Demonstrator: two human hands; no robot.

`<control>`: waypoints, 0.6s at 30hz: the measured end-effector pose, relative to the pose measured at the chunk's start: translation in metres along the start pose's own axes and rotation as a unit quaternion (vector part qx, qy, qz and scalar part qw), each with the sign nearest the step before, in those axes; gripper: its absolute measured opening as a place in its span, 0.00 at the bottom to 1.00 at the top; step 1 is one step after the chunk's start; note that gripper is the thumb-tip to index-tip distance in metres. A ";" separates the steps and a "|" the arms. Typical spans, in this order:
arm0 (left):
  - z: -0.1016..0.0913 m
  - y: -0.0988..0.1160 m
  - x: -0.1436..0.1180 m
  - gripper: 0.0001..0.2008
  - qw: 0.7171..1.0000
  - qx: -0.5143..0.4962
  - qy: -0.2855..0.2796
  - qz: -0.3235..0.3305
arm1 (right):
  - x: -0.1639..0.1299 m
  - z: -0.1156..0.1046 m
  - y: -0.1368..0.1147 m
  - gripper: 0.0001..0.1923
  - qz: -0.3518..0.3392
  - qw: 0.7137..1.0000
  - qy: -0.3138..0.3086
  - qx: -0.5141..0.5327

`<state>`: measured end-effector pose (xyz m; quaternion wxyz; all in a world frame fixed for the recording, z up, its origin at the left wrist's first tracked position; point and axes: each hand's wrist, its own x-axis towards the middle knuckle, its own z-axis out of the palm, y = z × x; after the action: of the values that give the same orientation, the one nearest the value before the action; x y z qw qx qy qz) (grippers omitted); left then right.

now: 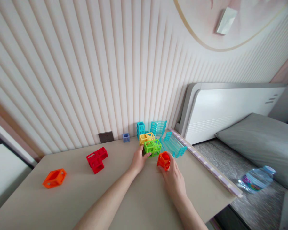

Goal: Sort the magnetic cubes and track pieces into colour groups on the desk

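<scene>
My left hand (139, 160) is closed on a green open-frame toy block (153, 147), thumb along its near side. Right behind the green block sits a yellow block (147, 138); whether they are joined I cannot tell. My right hand (173, 177) grips an orange-red frame block (163, 160), with something red and rounded inside it. That block is a little to the right and in front of the green one. Turquoise pieces surround the back of this group: an upright stack (140, 128), a curved ladder-like piece (158, 127) and another slatted piece (175, 145).
A red block cluster (97, 159) and an orange frame (54, 178) lie on the left of the table (81, 198). By the ribbed wall are a small blue block (126, 137) and a dark socket (106, 137). A bottle (256, 179) lies on the bed at right.
</scene>
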<state>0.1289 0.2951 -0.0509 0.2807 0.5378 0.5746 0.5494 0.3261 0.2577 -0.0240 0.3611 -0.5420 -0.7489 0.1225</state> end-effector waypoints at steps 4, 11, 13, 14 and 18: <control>-0.005 -0.002 -0.003 0.23 1.000 0.000 0.008 0.003 | 0.001 -0.001 -0.003 0.29 0.005 1.000 -0.007 0.010; -0.011 -0.002 -0.006 0.23 1.000 0.002 0.016 0.009 | 0.001 0.004 -0.004 0.30 -0.005 1.000 0.005 0.006; -0.010 0.000 -0.006 0.23 1.000 0.001 0.013 0.011 | 0.001 0.007 -0.002 0.30 -0.021 0.999 0.025 0.003; -0.010 0.001 -0.006 0.23 1.000 0.000 0.011 0.013 | 0.001 0.009 -0.002 0.30 -0.027 0.999 0.034 0.001; -0.009 0.005 -0.005 0.23 1.000 0.004 0.003 0.021 | 0.002 0.012 0.000 0.29 -0.055 0.996 0.073 -0.015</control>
<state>0.1238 0.2865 -0.0460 0.2649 0.5491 0.5662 0.5548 0.3177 0.2616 -0.0315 0.4128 -0.5126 -0.7511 0.0514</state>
